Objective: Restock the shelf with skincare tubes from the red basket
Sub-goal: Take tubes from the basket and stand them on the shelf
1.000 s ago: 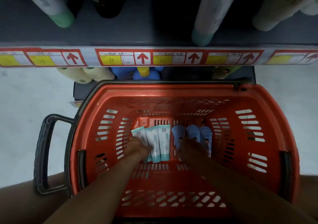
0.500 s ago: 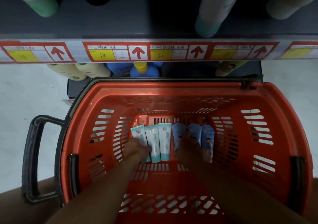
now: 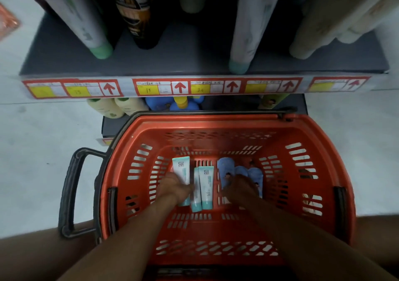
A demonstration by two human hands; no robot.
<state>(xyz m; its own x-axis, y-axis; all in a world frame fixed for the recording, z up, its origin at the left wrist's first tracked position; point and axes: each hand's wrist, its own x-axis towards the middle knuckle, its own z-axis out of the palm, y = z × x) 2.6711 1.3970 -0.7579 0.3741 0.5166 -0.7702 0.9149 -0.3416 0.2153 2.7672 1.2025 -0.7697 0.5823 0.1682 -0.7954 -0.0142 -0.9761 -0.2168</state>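
The red basket (image 3: pixel 311 142) sits below the dark shelf (image 3: pixel 183 62). On its floor lie three white-and-teal skincare tubes and three blue tubes. My left hand (image 3: pixel 175 187) is closed around the leftmost white-teal tube (image 3: pixel 181 169), which sits higher than the other two white-teal tubes (image 3: pixel 205 185). My right hand (image 3: pixel 240 187) is closed on the leftmost blue tube (image 3: pixel 225 171), which is raised above the two other blue tubes (image 3: pixel 255 176). Both hands hide the lower ends of the tubes they hold.
Tall tubes and bottles stand on the shelf, a green-capped one (image 3: pixel 101 51) at left and a teal-capped one (image 3: pixel 238 66) at right, with a gap between. A price-label strip (image 3: pixel 179 87) lines the shelf edge. Cream and blue bottles (image 3: pixel 172 104) sit below. The basket's black handle (image 3: pixel 69 192) juts left.
The view has tilted up, showing more of the shelf. My left hand has drawn the leftmost white-teal tube up and away from the other two. The leftmost blue tube has also risen.
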